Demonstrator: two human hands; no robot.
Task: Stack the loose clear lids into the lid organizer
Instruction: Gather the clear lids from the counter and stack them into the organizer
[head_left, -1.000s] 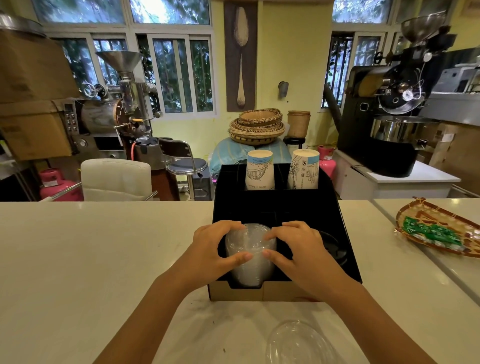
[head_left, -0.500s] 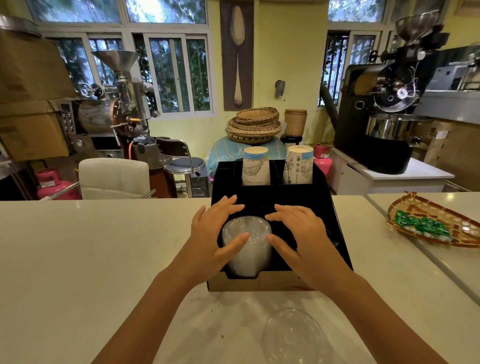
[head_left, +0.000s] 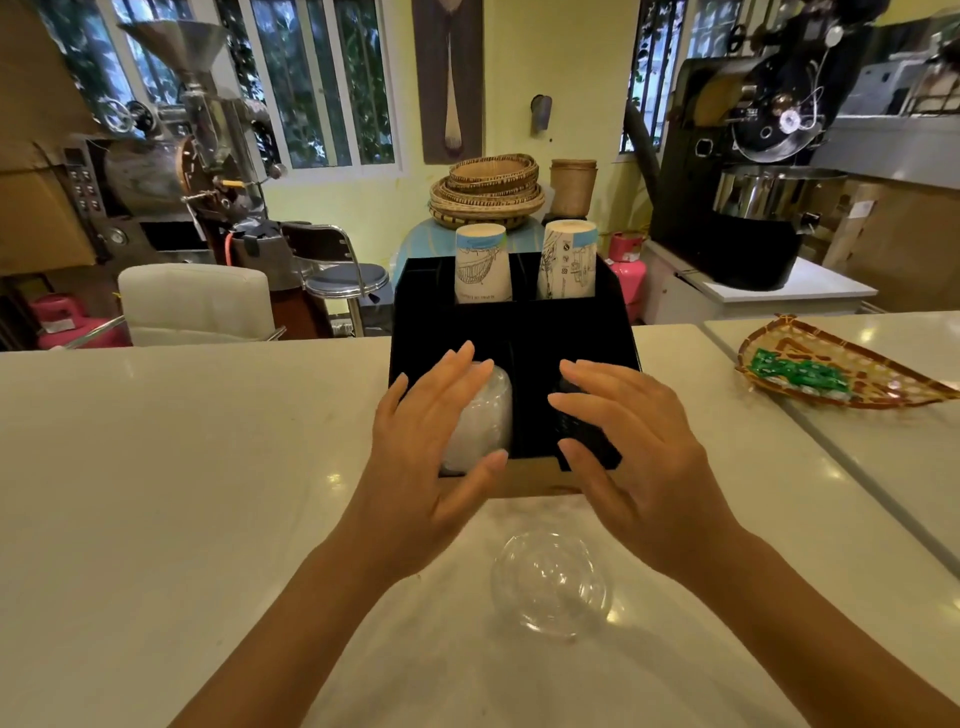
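A black lid organizer (head_left: 540, 332) stands on the white counter in front of me. Its front left slot holds a stack of clear lids (head_left: 485, 421). My left hand (head_left: 431, 441) hovers over the left side of that stack with fingers spread, holding nothing. Over the front right slot, where dark lids (head_left: 582, 431) lie, my right hand (head_left: 639, 452) is open too. One loose clear dome lid (head_left: 550, 584) lies on the counter, close to me, between my forearms.
Two stacks of printed paper cups (head_left: 483, 262) (head_left: 566, 260) stand in the organizer's back slots. A woven tray (head_left: 852, 374) with green packets lies on the counter at the right. A counter seam (head_left: 779, 405) runs diagonally to the right of the organizer.
Both hands have let go of the lid stack, spread their fingers and drawn back toward me. The stack stays in the front left slot.
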